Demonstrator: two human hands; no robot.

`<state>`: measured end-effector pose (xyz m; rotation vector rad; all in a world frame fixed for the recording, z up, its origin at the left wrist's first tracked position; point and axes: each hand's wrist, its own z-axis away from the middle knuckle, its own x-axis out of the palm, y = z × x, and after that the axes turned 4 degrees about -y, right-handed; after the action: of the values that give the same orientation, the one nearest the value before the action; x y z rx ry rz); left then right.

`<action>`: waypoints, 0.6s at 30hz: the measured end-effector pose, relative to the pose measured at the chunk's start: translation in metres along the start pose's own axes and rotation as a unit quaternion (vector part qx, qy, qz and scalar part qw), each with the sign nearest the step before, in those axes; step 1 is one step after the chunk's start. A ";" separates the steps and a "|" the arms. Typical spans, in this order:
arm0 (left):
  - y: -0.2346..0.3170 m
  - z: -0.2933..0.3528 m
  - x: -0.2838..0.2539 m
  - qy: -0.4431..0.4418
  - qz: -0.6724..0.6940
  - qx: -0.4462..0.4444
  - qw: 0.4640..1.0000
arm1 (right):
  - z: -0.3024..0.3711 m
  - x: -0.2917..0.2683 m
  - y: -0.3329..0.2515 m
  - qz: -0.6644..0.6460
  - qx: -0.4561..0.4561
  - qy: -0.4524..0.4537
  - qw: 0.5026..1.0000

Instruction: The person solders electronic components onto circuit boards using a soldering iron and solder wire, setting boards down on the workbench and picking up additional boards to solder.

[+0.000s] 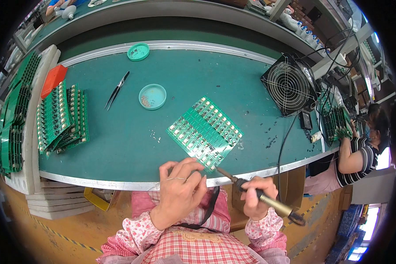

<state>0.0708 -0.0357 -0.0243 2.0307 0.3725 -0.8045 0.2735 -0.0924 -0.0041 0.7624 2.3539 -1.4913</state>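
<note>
A green panel of small circuit boards lies at an angle on the bench, with rows of pale components along it. My left hand is closed at the panel's near corner, its fingertips by the edge. A thin silvery solder wire runs across its fingers; the wire's tip is hidden. My right hand grips a soldering iron with a black and brass-coloured handle. The iron's tip points left and reaches the same corner; whether it touches a joint I cannot tell.
Tweezers, a round dish of small parts and another green dish lie beyond the panel. Stacked circuit panels stand left. A caged fan and loose black bits are at right. A co-worker sits far right.
</note>
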 end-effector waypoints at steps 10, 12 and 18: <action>0.003 -0.004 0.001 0.001 0.001 -0.006 1.000 | -0.016 0.001 0.017 -0.221 0.178 0.013 0.959; 0.003 -0.005 0.001 0.001 -0.002 -0.003 1.000 | -0.018 0.002 0.021 -0.231 0.176 0.009 0.957; 0.003 -0.006 0.003 0.001 -0.011 -0.006 1.000 | -0.020 0.004 0.025 -0.261 0.191 0.004 0.946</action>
<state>0.0772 -0.0322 -0.0220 2.0202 0.3998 -0.8125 0.2856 -0.0644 -0.0163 0.2053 2.4165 -2.2038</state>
